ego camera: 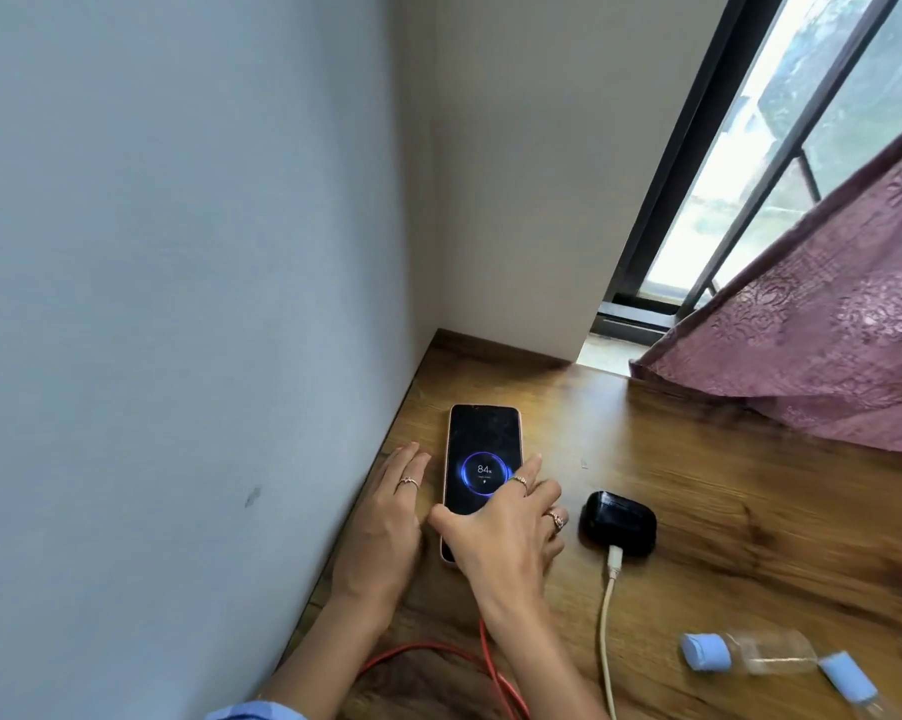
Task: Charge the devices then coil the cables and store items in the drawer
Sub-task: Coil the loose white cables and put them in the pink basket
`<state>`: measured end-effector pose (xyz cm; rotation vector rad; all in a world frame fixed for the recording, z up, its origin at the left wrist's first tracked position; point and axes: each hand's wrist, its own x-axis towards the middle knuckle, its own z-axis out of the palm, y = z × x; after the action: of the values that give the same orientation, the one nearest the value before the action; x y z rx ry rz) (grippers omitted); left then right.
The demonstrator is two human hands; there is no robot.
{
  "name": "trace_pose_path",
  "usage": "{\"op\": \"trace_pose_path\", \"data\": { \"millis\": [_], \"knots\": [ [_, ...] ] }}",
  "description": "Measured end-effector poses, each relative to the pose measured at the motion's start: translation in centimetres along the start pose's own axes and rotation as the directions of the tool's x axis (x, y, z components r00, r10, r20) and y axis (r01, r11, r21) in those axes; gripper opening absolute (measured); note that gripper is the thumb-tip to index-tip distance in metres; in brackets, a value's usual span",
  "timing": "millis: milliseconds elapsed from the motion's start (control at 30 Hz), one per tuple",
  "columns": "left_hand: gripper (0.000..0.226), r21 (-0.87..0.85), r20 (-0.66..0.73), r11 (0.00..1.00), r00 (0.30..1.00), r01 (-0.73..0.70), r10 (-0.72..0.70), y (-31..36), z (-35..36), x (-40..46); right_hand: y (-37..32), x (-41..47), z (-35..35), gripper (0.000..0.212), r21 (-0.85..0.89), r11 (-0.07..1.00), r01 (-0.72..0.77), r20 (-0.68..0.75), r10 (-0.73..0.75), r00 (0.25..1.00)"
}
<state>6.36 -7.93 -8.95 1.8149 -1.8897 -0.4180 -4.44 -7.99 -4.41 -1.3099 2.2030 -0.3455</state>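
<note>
Two devices sit plugged in on the table [698,485]: the phone [482,454] at twelve o'clock, showing 84, and the black earbud case [618,522] at two o'clock on its white cable [606,615]. The left hand [386,517] rests flat beside the phone, fingers straight; the right hand [506,527] lies spread over its lower end, gripping nothing. Best leave both charging and keep the red cable [490,662] slack.
</note>
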Motion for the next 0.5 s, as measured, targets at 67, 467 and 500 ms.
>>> {"op": "trace_pose_path", "data": {
  "millis": [67,467,500],
  "knots": [
    [0.056,-0.016,-0.005,1.000,1.000,0.010,-0.010,0.1,0.0,0.4,0.2,0.1,0.0,0.111,0.020,1.000,-0.009,0.001,0.009,1.000],
    [0.056,-0.046,0.007,0.999,1.000,0.002,-0.002,-0.1,0.2,0.6,0.5,-3.1,-3.0,0.106,0.292,0.924,0.247,-0.267,-0.169,0.949],
    [0.056,-0.037,0.006,0.999,1.000,-0.001,0.001,-0.1,0.3,0.6,0.4,-3.5,-3.2,0.107,0.296,0.914,0.276,-0.300,-0.186,0.936]
  ]
}}
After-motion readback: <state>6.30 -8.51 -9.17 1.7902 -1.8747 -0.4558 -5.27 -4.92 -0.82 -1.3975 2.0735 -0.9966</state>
